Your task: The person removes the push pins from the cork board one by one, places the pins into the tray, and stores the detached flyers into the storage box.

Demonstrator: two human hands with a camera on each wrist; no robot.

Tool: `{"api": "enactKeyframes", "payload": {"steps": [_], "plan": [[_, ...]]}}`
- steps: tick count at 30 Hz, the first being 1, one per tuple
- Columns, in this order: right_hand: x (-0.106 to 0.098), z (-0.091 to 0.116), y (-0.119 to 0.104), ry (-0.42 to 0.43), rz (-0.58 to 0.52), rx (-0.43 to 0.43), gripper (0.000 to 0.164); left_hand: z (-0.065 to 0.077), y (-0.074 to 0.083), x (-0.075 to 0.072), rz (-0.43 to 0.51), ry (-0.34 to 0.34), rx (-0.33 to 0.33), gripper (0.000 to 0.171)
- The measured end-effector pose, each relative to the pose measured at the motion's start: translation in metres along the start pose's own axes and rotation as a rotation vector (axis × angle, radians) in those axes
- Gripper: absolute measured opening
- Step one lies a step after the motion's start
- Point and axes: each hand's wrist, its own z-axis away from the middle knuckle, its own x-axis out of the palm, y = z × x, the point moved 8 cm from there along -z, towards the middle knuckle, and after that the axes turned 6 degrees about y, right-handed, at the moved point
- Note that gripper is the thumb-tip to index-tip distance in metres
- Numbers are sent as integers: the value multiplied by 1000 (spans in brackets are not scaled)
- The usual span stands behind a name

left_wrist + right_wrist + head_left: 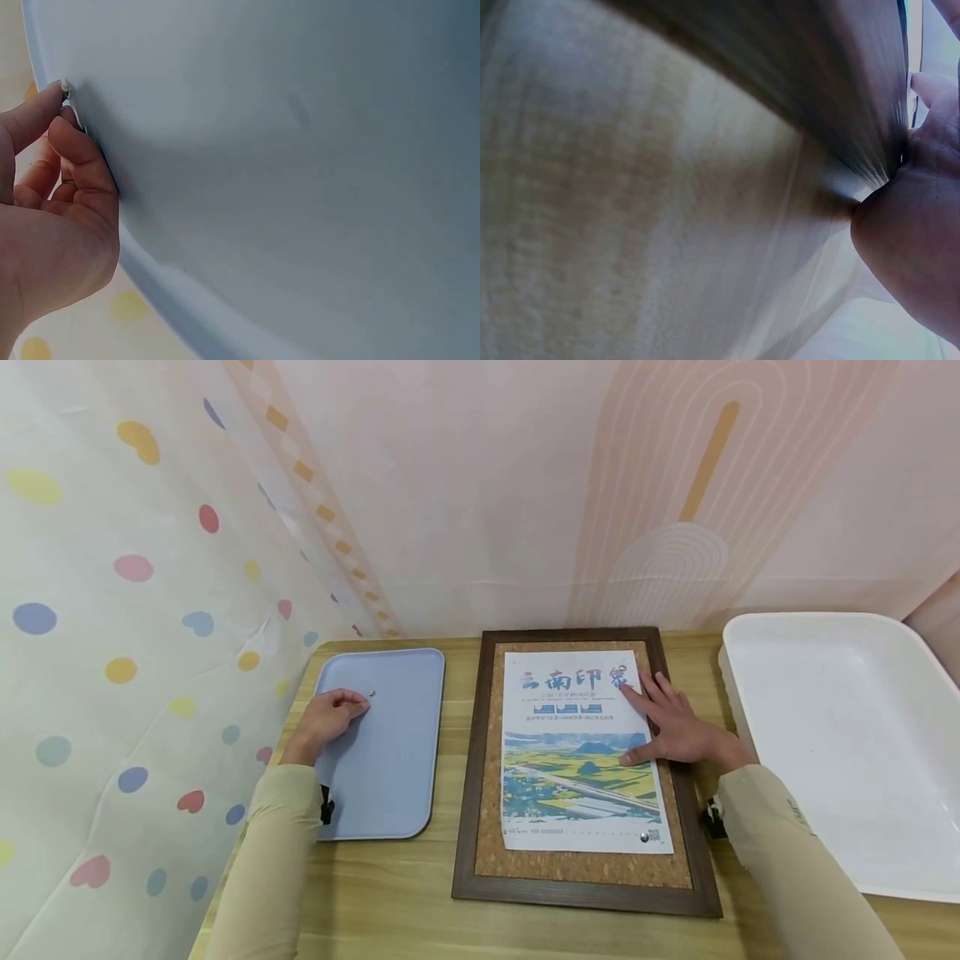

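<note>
My left hand (327, 718) is over the blue-grey tray (390, 768), its fingers bent and their tips at a small silver thumbtack (372, 693). In the left wrist view the thumbtack (66, 91) shows at the fingertips, which pinch it close to the tray surface. My right hand (678, 727) rests with spread fingers on the right edge of a printed poster (570, 752). The poster lies on a cork board (585, 864) with a dark wooden frame (585, 897). One tack (644, 837) sits in its lower right corner and another (622, 668) near its upper right.
A large white bin (847, 735) stands at the right of the wooden table (390, 893). Patterned cloth (480, 485) hangs behind the table, and a dotted cloth (165, 693) at its left. The tray is left of the framed board.
</note>
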Motion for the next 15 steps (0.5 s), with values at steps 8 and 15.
{"api": "enactKeyframes", "payload": {"steps": [8, 15], "plan": [[0, 0, 1, 4, -6, 7, 119, -1, -1, 1, 8, -11, 0, 30], [0, 0, 0, 2, -13, 1, 119, -2, 0, 1, 24, -1, 11, 32]]}}
